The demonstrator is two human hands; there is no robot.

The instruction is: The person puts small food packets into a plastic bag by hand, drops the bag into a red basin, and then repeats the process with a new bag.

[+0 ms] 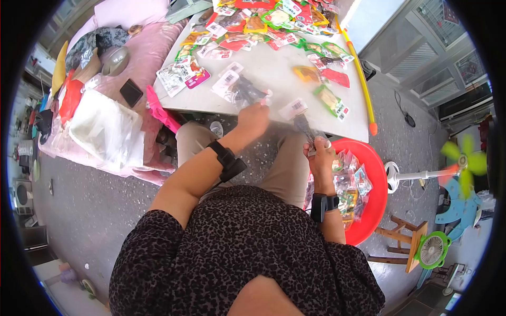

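While our left hand (pixel 254 120), slightly blurred, is closed on the near end of a clear packet (pixel 243 94) with dark contents, our right hand (pixel 320 152) grasps a second dark packet (pixel 302 124) with a white label; both are at the near edge of the desk (pixel 200 100); we have colourful packets (pixel 253 26) piled at its far end; a red basin (pixel 377 184) holding sealed packets (pixel 345 184) stands just beside us.
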